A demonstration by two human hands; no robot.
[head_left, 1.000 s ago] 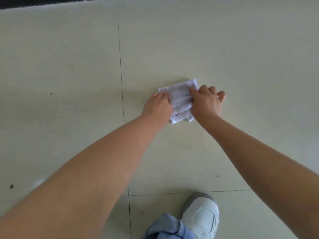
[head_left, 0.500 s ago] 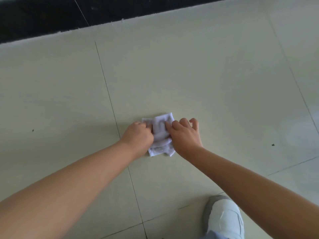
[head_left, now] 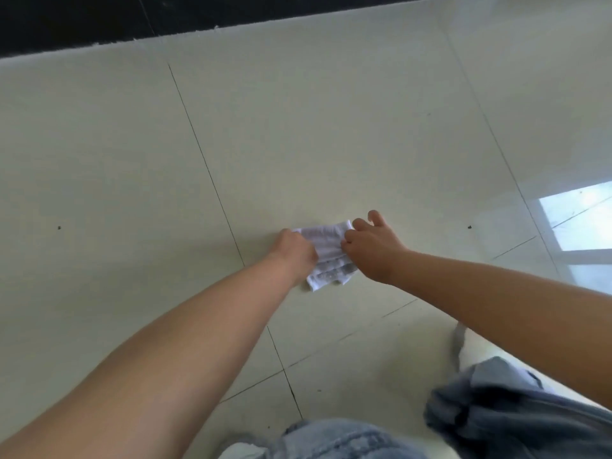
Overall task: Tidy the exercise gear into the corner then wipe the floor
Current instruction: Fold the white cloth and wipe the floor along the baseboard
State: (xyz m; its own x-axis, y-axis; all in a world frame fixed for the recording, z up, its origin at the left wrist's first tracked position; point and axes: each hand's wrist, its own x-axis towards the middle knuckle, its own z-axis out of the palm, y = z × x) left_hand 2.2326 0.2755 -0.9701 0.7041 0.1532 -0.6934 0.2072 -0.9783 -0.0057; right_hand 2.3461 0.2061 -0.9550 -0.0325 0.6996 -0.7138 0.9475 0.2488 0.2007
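A white folded cloth (head_left: 328,256) lies on the pale tiled floor (head_left: 298,144) in the middle of the view. My left hand (head_left: 293,253) grips its left edge with curled fingers. My right hand (head_left: 372,248) pinches its right edge, with the outer fingers lifted off the floor. The cloth is bunched between the two hands, and its lower layers spread out below them. No exercise gear is in view.
A black skirting strip (head_left: 165,18) runs along the top where the floor meets the wall. My jeans-clad knees (head_left: 496,405) and a white shoe (head_left: 463,346) are at the bottom right. A bright window reflection (head_left: 576,223) lies on the tiles at right. Small dark specks (head_left: 59,227) dot the floor.
Both hands have kept hold of the cloth while it slid over the tile. The view has tilted and shifted, showing more of the black strip, my knees and the window reflection.
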